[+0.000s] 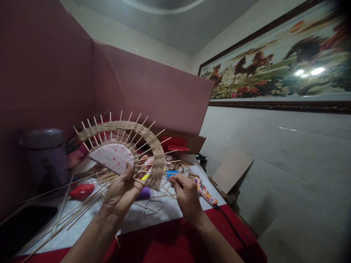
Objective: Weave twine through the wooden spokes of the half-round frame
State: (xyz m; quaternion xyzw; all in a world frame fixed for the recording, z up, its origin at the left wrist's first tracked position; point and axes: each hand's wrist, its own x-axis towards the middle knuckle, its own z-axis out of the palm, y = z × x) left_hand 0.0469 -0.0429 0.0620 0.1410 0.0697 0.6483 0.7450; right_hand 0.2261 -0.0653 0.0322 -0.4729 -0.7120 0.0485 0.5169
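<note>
A half-round woven piece (157, 164) of twisted cord and thin wooden sticks is held up over the table. Its sticks fan out past the woven arc, and a pale, red-spotted padded half-disc (113, 157) fills the centre. My left hand (123, 186) grips it at the lower edge, thumb on the front and fingers behind. To the right, my right hand (187, 195) is closed in a pinch by the arc's lower right end. A thin stick reaches its fingertips; whether they hold that stick or cord I cannot make out.
Loose sticks (79, 206) lie across the white tabletop at left, beside a red packet (81, 190). A flower-patterned corded tool (207, 193) rests right of my hand. A purple container (45, 160) stands left. Pink panels (153, 89) rise behind; a board (233, 173) leans on the right.
</note>
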